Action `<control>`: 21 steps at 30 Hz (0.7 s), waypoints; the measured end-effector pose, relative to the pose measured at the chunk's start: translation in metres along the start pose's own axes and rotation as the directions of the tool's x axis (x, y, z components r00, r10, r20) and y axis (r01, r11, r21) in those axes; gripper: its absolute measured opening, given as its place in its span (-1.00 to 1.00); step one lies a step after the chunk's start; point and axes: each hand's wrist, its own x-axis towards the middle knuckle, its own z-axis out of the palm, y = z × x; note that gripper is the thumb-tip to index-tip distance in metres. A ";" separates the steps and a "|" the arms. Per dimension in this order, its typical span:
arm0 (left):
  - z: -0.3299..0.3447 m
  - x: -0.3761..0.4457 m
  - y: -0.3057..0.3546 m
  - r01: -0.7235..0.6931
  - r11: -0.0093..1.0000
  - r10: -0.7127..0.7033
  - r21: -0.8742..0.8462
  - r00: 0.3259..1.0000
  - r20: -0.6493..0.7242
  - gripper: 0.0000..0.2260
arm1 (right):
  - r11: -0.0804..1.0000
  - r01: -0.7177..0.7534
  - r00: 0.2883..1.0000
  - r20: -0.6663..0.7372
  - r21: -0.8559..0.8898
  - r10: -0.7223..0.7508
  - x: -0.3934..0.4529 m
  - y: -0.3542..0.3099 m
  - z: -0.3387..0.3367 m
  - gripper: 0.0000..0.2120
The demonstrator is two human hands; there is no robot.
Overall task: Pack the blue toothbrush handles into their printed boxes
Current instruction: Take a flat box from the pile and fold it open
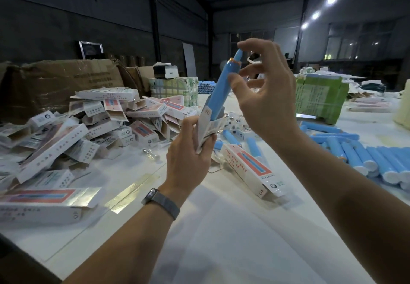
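My left hand (190,150) grips an open printed box (207,126) above the table, its mouth pointing up. A blue toothbrush handle (221,86) stands tilted with its lower end inside that box. My right hand (264,90) pinches the handle's upper part, thumb on its side and forefinger over the tip. Several more blue handles (359,157) lie in a row on the right of the table. A heap of printed boxes (93,126) covers the left side. One printed box (250,170) lies just under my hands.
Large brown cartons (60,84) stand at the back left. Wrapped green bundles (319,97) sit at the back right and another wrapped bundle (175,88) at the back centre. A flattened box (44,201) lies near the left front edge of the white table (221,228).
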 end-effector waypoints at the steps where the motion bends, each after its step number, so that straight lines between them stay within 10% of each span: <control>1: 0.001 0.000 0.001 -0.006 1.000 0.006 0.002 1.000 0.001 -0.71 | 0.998 0.023 0.999 0.036 -0.053 -0.021 -0.003 0.001 0.001 -0.70; 9: -0.001 0.004 -0.009 0.066 0.997 -0.069 -0.041 0.994 -0.082 -0.65 | 0.999 0.018 0.892 0.452 -0.042 0.003 -0.034 0.007 0.017 -0.72; 21: 0.007 0.004 -0.020 0.203 0.977 -0.209 -0.065 0.973 -0.101 -0.66 | 0.799 -0.506 0.860 0.127 0.325 0.494 -0.026 0.072 0.082 -0.76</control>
